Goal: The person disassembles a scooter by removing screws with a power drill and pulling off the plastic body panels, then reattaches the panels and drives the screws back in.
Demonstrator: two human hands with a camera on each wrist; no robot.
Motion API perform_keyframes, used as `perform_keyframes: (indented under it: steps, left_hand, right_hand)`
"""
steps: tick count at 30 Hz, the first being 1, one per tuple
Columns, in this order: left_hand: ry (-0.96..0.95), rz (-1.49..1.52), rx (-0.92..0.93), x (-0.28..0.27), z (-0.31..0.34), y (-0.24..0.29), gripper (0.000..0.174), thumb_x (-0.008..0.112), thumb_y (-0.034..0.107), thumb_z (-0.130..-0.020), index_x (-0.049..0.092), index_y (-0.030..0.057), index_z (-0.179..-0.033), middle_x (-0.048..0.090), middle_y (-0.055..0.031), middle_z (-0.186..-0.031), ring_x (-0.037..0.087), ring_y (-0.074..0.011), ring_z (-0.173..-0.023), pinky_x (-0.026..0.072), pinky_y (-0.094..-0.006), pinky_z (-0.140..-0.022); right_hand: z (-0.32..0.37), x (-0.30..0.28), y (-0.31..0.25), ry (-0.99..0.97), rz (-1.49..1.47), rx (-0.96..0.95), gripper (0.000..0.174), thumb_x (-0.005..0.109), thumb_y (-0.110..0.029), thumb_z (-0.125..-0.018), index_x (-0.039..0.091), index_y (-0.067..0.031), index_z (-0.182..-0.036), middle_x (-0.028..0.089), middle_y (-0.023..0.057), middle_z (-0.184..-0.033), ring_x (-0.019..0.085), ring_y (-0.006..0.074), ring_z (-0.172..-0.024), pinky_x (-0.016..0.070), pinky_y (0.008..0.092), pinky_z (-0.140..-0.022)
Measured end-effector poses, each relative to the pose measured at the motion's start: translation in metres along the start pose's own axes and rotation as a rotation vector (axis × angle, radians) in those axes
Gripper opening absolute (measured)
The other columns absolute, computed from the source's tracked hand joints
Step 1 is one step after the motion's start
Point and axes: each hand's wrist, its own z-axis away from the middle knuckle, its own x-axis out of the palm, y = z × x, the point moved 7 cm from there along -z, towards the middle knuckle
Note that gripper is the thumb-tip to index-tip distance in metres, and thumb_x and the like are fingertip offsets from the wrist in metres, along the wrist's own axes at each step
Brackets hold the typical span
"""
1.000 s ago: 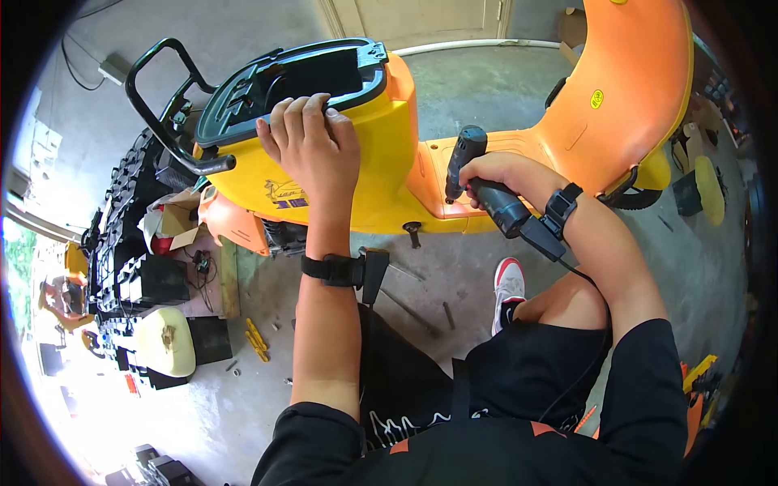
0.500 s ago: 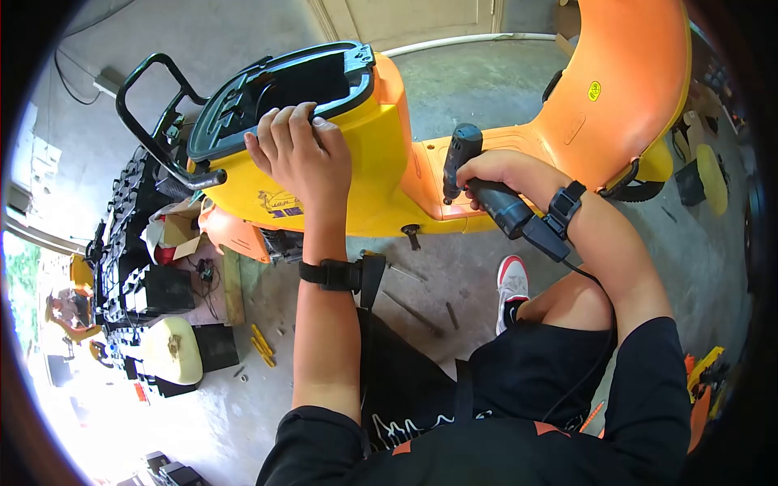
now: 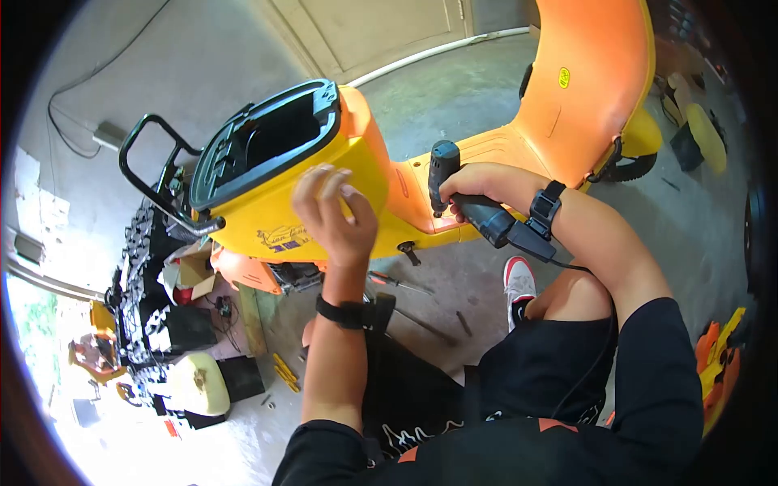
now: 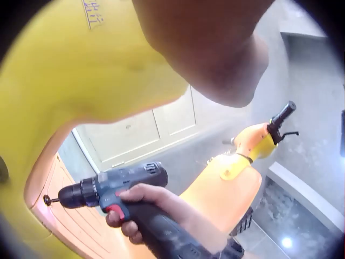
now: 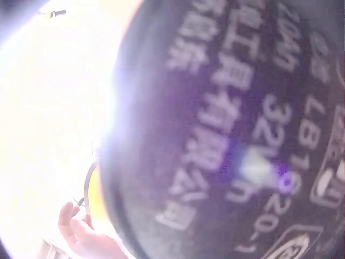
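Concrete floor (image 3: 478, 267), yellow-orange scooter (image 3: 369, 190), right hand (image 3: 476, 185) gripping drill (image 3: 488, 222), empty left hand (image 3: 340, 220) loosely open

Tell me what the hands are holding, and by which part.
The right hand grips the drill by its handle, fingers at the red trigger; the left hand holds nothing visible.

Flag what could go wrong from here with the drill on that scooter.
1. Slip: the drill is in the right hand alone, its tip down by the corner of the orange floorboard. A skid could scratch the plastic.
2. Rocking: the left hand looks raised off the yellow body, so it probably isn't bracing anything.
3. Snag: the cable from the right wrist loops toward the lap and might catch.
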Motion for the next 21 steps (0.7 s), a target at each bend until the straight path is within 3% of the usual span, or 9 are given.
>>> perform_keyframes:
  steps: [2, 5, 9, 11, 15, 17, 18, 20, 21]
  left_hand:
    - [-0.263, 0.246, 0.02, 0.018, 0.004, 0.018, 0.019, 0.063, -0.007, -0.08, 0.068, 0.0021, -0.095, 0.068, -0.014, -0.102, 0.065, -0.0355, -0.098, 0.0511, -0.0452, -0.092]
    - [-0.535, 0.348, -0.137, 0.051, 0.031, 0.022, 0.013, 0.066, -0.002, -0.083, 0.071, 0.0034, -0.094, 0.07, -0.0141, -0.099, 0.067, -0.0342, -0.095, 0.0548, -0.0415, -0.082]
    - [-0.594, 0.288, -0.208, 0.065, 0.042, 0.015, 0.009, 0.066, 0.002, -0.085, 0.071, 0.0033, -0.093, 0.071, -0.0152, -0.097, 0.067, -0.0355, -0.095, 0.055, -0.0429, -0.082]
    - [-0.757, 0.276, -0.375, 0.074, 0.055, 0.004, 0.009, 0.066, 0.004, -0.087, 0.071, 0.0043, -0.095, 0.071, -0.0152, -0.096, 0.067, -0.036, -0.094, 0.0551, -0.0436, -0.083]
    - [-0.655, 0.218, -0.377, 0.059, 0.041, 0.002, 0.012, 0.067, 0.006, -0.088, 0.072, 0.0042, -0.099, 0.073, -0.0155, -0.096, 0.071, -0.0346, -0.091, 0.0558, -0.041, -0.081]
    - [-0.378, 0.209, -0.203, 0.031, 0.01, 0.007, 0.013, 0.066, 0.004, -0.087, 0.072, 0.0053, -0.099, 0.072, -0.0144, -0.098, 0.07, -0.0349, -0.096, 0.0543, -0.0417, -0.087]
    - [-0.356, 0.189, -0.243, 0.025, 0.003, -0.004, 0.013, 0.066, 0.004, -0.087, 0.072, 0.0053, -0.099, 0.072, -0.0144, -0.098, 0.07, -0.0349, -0.096, 0.0543, -0.0417, -0.087]
    - [-0.102, 0.033, -0.065, -0.007, -0.01, -0.015, 0.021, 0.065, 0.003, -0.086, 0.071, 0.0082, -0.106, 0.069, -0.0137, -0.112, 0.064, -0.0351, -0.114, 0.0473, -0.0458, -0.101]
    - [-0.069, -0.077, -0.094, -0.016, -0.013, -0.026, 0.026, 0.065, 0.005, -0.086, 0.07, 0.0099, -0.11, 0.065, -0.013, -0.12, 0.059, -0.0353, -0.122, 0.0413, -0.0481, -0.107]
  right_hand:
    - [0.004, -0.002, 0.004, -0.006, -0.091, -0.016, 0.024, 0.067, -0.014, -0.087, 0.06, 0.0028, -0.103, 0.066, 0.0138, -0.081, 0.069, 0.0259, -0.064, 0.0611, 0.039, -0.062]
    - [0.021, -0.005, 0.006, 0.007, -0.173, -0.054, 0.024, 0.067, -0.013, -0.087, 0.061, 0.0044, -0.102, 0.066, 0.0128, -0.078, 0.069, 0.0243, -0.064, 0.0605, 0.0384, -0.063]
    - [0.043, -0.013, -0.001, 0.045, -0.155, -0.12, 0.026, 0.068, -0.015, -0.087, 0.064, 0.0043, -0.104, 0.067, 0.0114, -0.08, 0.07, 0.0226, -0.068, 0.0596, 0.0377, -0.064]
    - [0.058, -0.017, -0.002, 0.093, -0.121, -0.155, 0.026, 0.068, -0.016, -0.088, 0.064, 0.0032, -0.106, 0.067, 0.0114, -0.084, 0.07, 0.0227, -0.07, 0.0595, 0.0374, -0.065]
    - [0.06, -0.026, 0.003, 0.08, 0.112, -0.32, 0.038, 0.07, -0.012, -0.086, 0.062, -0.0007, -0.121, 0.066, 0.0101, -0.097, 0.069, 0.0208, -0.071, 0.0587, 0.0353, -0.064]
    - [0.083, -0.002, -0.006, -0.023, 0.235, -0.505, 0.064, 0.07, -0.002, -0.08, 0.055, -0.0067, -0.142, 0.066, 0.0093, -0.105, 0.068, 0.0158, -0.075, 0.0568, 0.0316, -0.063]
    - [0.086, 0.011, 0.0, -0.154, 0.331, -0.485, 0.077, 0.071, -0.002, -0.08, 0.046, -0.011, -0.152, 0.068, 0.009, -0.114, 0.069, 0.0196, -0.083, 0.0577, 0.0356, -0.07]
    - [0.085, 0.035, 0.021, -0.152, 0.803, -0.95, 0.083, 0.07, -0.001, -0.08, 0.041, -0.0145, -0.156, 0.069, 0.0121, -0.119, 0.071, 0.0294, -0.089, 0.0573, 0.041, -0.078]
    - [0.087, 0.056, 0.032, -0.248, 0.865, -0.816, 0.084, 0.07, -0.004, -0.081, 0.038, -0.0159, -0.158, 0.069, 0.015, -0.121, 0.071, 0.0351, -0.093, 0.0562, 0.0433, -0.083]
